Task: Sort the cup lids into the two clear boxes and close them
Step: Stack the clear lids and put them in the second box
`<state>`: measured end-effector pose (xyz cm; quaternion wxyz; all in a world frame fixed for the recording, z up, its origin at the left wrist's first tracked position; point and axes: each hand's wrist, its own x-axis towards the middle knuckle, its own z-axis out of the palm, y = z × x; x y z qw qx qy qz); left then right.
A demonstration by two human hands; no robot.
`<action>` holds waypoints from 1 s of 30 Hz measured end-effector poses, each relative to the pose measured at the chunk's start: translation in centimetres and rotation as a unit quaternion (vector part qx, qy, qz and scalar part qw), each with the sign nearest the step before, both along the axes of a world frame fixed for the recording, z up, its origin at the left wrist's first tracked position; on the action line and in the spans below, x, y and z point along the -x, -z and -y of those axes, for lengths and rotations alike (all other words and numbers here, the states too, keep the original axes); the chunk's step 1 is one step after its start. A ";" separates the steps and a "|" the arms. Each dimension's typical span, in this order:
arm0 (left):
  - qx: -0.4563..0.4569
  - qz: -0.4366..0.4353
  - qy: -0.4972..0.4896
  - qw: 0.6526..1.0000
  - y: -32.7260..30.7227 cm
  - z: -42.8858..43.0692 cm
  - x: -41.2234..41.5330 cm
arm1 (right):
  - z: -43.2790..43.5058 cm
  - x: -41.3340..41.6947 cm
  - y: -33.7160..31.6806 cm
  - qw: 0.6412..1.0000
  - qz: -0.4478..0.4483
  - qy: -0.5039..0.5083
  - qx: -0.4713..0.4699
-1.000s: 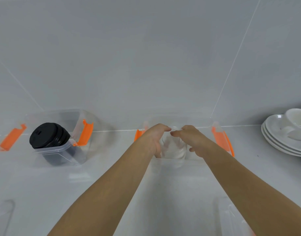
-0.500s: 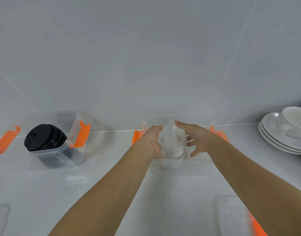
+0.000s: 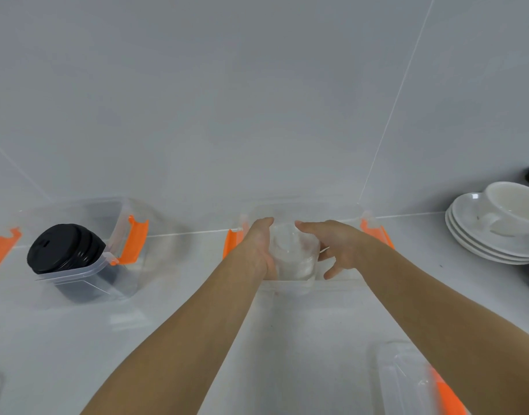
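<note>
Two clear boxes with orange latches stand against the wall. The left box (image 3: 131, 211) holds a stack of black cup lids (image 3: 65, 250) in a clear insert. Inside the right box (image 3: 374, 226), a stack of clear cup lids (image 3: 293, 253) stands in the middle. My left hand (image 3: 258, 244) presses against the stack's left side. My right hand (image 3: 338, 247) is just right of the stack with its fingers spread, thumb near the top of the stack.
A stack of white saucers (image 3: 479, 235) with a white cup (image 3: 515, 205) on top sits at the right. A clear box lid with an orange latch (image 3: 407, 381) lies at the lower right, near my right forearm. Another clear piece shows at the lower left edge.
My right hand has opened and drawn off the clear lid stack to the right. My left hand stays against the stack's left side.
</note>
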<state>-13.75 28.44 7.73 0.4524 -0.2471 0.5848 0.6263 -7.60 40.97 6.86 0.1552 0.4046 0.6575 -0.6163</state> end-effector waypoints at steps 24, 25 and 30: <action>0.061 -0.033 0.091 0.993 0.2 -1.2 -0.1 | -1.0 -0.3 0.4 1.000 -0.007 -0.003 0.018; 0.062 -0.040 0.093 0.993 0.1 -1.5 -0.2 | -1.0 -0.2 0.4 1.000 -0.008 -0.001 0.015; 0.018 -0.031 0.063 0.997 -0.2 -1.9 -0.4 | -0.7 -0.2 0.3 1.000 -0.014 0.021 0.014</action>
